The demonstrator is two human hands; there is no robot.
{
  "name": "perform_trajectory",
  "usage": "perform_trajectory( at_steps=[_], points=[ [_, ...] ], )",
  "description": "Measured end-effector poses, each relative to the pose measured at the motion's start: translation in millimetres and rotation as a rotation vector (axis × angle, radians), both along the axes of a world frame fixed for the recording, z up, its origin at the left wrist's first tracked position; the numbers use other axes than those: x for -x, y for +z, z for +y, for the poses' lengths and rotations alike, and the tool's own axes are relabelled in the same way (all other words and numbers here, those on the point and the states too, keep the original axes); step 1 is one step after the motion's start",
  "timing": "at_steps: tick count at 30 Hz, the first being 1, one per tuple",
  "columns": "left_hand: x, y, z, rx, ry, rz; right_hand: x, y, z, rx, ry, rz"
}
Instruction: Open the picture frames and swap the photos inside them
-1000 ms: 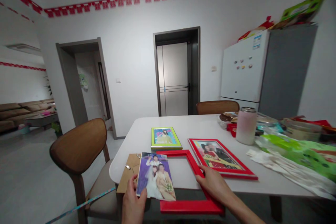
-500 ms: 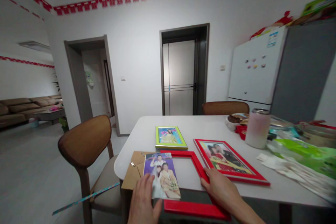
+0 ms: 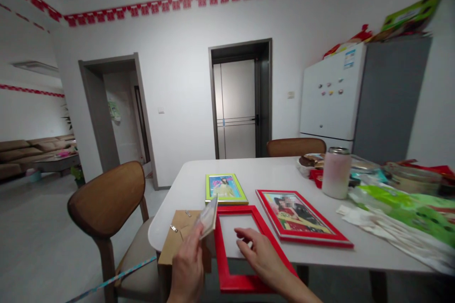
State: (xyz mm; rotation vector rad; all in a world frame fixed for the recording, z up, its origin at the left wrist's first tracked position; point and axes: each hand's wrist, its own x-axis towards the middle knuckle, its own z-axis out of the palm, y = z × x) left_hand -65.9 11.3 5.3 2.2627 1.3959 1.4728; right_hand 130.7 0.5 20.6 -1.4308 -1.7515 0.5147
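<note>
By the brown board [image 3: 177, 234], the left hand [image 3: 188, 260] pinches the photo [image 3: 209, 220] and now tips it up, so it no longer hides the left side of the red frame [image 3: 221, 253]. The right hand [image 3: 262, 253] no longer grips the frame's side and is over the hole, fingers half bent, with nothing in it.

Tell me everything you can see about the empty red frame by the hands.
The red frame is a glossy-looking rectangle, its material unclear, with no picture or backing in its opening. It looks roughly flat, its near end overhanging the edge of the white table, whose top shows through the far part. The right hand and forearm cover part of its right side and near corner; whether they touch it is unclear.
</note>
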Motion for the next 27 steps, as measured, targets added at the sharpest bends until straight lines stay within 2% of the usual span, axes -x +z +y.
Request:
perform_trajectory(
  at_steps=[2, 5, 7, 9, 11, 13, 16, 19, 21, 27],
  points=[
    [-10, 13.0, -3, 0.141, 0.045, -0.350, 18, 2.6, 2, 0.106, 0.081, 0.242],
    [-35, 19.9, -11, 0.323, -0.085, -0.822, 35, 3.7, 9, 0.273, 0.100, 0.645],
    [-51, 15.7, -14, 0.390, -0.201, -0.978, 33, 5.2, 13, 0.264, 0.057, 0.830],
    [-59, 9.4, -15, 0.429, -0.236, -1.014, 20, 9.2, 15, 0.191, 0.000, 0.844],
    [-59, 4.9, -14, 0.471, -0.245, -0.990, -1, 15.0, 17, 0.196, -0.055, 0.740],
    [-56, 2.2, -14, 0.503, -0.250, -0.900, -21, 19.8, 19, 0.269, -0.064, 0.636],
    [-51, -2.6, -18, 0.490, -0.249, -0.550, -41, 19.9, 25, 0.346, -0.027, 0.566],
    [-51, -11.0, -25, 0.447, -0.291, -0.152, -45, 13.5, 32, 0.360, -0.059, 0.441],
    [-52, -15.7, -28, 0.420, -0.325, 0.018, -42, 10.3, 36, 0.346, -0.124, 0.330],
    [-50, -10.5, -33, 0.372, -0.337, 0.194, -37, 12.1, 42, 0.242, -0.240, 0.068]
  ],
)
